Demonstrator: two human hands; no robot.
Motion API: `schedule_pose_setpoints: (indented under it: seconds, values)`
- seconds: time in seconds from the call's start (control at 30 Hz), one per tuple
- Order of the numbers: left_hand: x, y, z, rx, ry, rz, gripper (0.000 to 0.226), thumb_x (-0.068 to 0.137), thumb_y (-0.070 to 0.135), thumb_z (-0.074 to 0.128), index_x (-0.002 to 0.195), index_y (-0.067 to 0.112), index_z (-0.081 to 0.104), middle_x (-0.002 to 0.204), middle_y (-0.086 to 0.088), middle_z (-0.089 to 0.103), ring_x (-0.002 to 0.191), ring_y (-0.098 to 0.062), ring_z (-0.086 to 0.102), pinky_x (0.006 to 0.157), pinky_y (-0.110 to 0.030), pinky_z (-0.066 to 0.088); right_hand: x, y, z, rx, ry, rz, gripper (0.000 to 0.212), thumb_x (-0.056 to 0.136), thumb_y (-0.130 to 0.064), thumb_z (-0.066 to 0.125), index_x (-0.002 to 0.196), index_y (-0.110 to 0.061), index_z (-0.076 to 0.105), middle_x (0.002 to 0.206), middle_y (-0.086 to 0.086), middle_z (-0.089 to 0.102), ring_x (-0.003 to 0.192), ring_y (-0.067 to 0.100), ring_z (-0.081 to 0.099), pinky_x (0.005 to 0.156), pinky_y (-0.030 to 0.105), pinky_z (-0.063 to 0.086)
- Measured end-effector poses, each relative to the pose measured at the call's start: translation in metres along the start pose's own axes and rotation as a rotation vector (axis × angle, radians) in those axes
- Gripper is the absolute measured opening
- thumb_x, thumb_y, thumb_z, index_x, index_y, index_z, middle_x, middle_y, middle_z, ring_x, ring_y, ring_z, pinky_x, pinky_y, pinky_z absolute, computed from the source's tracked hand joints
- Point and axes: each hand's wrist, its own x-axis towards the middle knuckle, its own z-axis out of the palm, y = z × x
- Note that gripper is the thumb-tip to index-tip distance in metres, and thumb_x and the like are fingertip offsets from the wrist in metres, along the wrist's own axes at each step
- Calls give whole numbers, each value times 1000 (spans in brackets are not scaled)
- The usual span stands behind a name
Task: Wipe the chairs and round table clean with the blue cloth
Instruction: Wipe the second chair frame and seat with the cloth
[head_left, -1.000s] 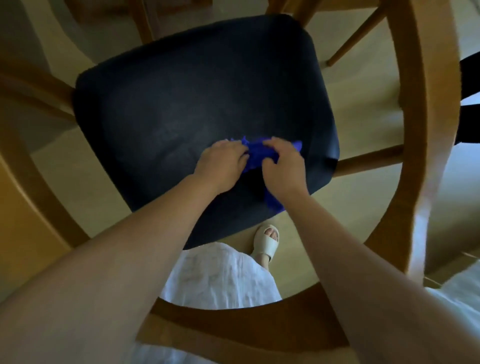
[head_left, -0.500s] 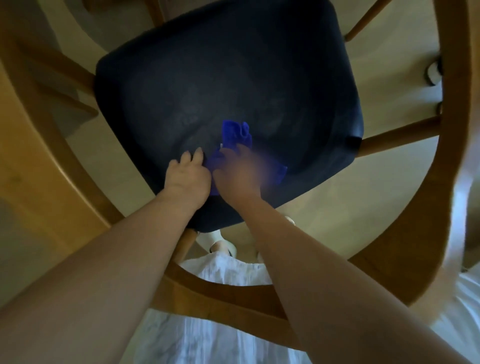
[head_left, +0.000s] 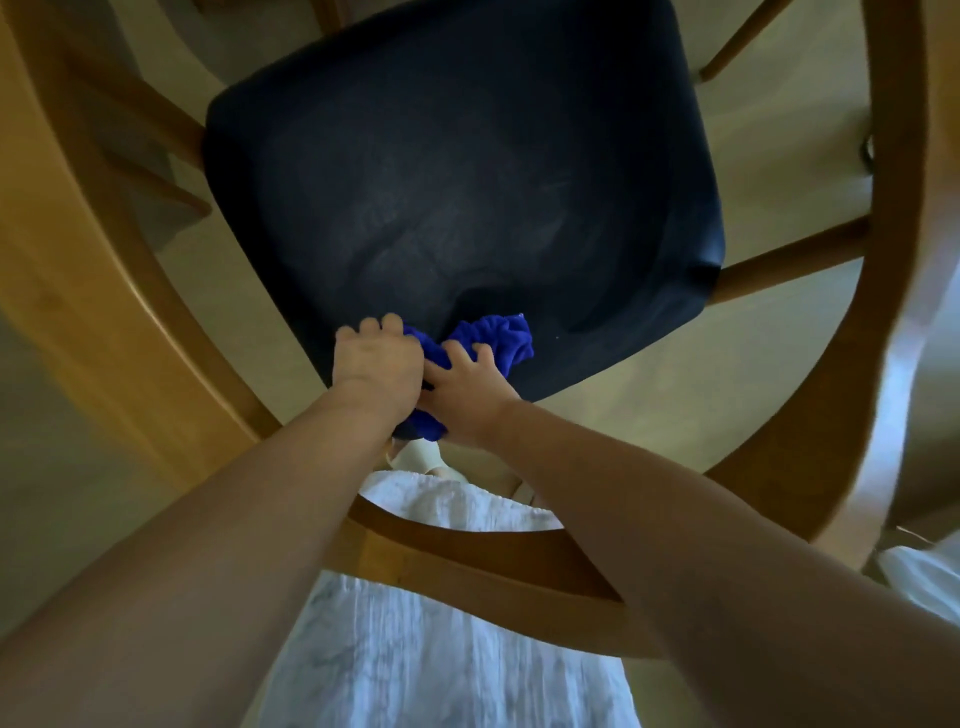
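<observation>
Head view: blue cloth (head_left: 501, 338) bunches beneath left hand (head_left: 375, 364) and right hand (head_left: 470, 397) fingers (head_left: 458, 352).

place: home dining area | cues: wooden chair (head_left: 893, 291) with dark cushioned seat (head_left: 467, 171), pale floor (head_left: 779, 130)

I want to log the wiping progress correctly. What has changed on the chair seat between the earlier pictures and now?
The blue cloth moved leftward along the near edge of the dark seat, from its right part to the near corner. Both hands moved with it. The left hand grips it and the right hand presses on it with spread fingers. Nothing was let go, and the seat looks unchanged.
</observation>
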Motion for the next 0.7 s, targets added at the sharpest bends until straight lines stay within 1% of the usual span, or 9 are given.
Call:
schedule_pose_setpoints:
  seconds: [0.1, 0.17, 0.33, 0.4, 0.47, 0.53, 0.6, 0.63, 0.7]
  values:
    - [-8, 13, -1, -81, 19, 22, 37, 90, 28, 51, 125, 16, 48, 129, -8, 41, 117, -27, 43, 92, -38, 36, -18, 10, 10, -121, -75, -115, 54, 87, -34, 59, 137, -36, 38, 148, -1, 24, 130, 37, 25, 99, 54, 32]
    - [-14, 24, 1, -144, -15, 41, 38, 89, 27, 51, 125, 16, 47, 128, -8, 41, 116, -27, 43, 91, -37, 36, -37, 26, 19, -133, -97, -101, 49, 88, -28, 57, 135, -33, 41, 147, 0, 24, 130, 37, 24, 99, 53, 32]
    - [-20, 27, 5, -212, -19, 96, 36, 89, 21, 49, 124, 14, 47, 128, -8, 40, 115, -27, 43, 91, -37, 35, -64, 65, 18, 41, -160, 216, 51, 85, -28, 58, 133, -31, 40, 142, -1, 25, 123, 33, 27, 93, 47, 35]
    - [-20, 28, 4, -257, -17, 111, 34, 89, 19, 47, 122, 14, 48, 127, -8, 41, 115, -28, 43, 91, -37, 35, -68, 72, 13, 159, -169, 396, 51, 82, -28, 60, 130, -29, 43, 138, 0, 28, 120, 33, 29, 89, 46, 36]
    - [-20, 31, 2, -293, -21, 137, 33, 90, 19, 47, 122, 13, 48, 127, -8, 41, 114, -28, 43, 90, -37, 35, -71, 82, 2, 364, -54, 697, 52, 78, -25, 63, 127, -26, 45, 135, 3, 31, 119, 34, 29, 91, 48, 35]
    - [-20, 34, 0, -324, 7, 167, 33, 91, 19, 44, 123, 12, 46, 127, -9, 40, 114, -28, 44, 89, -37, 36, -67, 95, -19, 532, 195, 948, 54, 75, -24, 66, 125, -23, 46, 134, 6, 31, 120, 34, 29, 94, 49, 34]
    - [-15, 38, -3, -326, 59, 187, 35, 91, 20, 42, 124, 11, 44, 129, -10, 40, 114, -28, 45, 88, -38, 38, -53, 106, -37, 563, 387, 942, 55, 73, -25, 69, 124, -20, 47, 135, 7, 32, 122, 34, 29, 95, 47, 35]
    - [-12, 39, -4, -329, 73, 182, 36, 91, 20, 42, 125, 10, 43, 129, -10, 39, 114, -28, 44, 88, -38, 38, -44, 107, -43, 588, 395, 891, 56, 73, -25, 70, 125, -20, 48, 136, 7, 32, 122, 34, 29, 96, 46, 35]
    - [-10, 43, -6, -379, 54, 149, 37, 91, 20, 42, 126, 10, 42, 130, -10, 39, 116, -28, 44, 89, -38, 38, -26, 95, -40, 650, 276, 820, 59, 73, -29, 70, 127, -22, 47, 137, 8, 31, 124, 35, 29, 98, 47, 35]
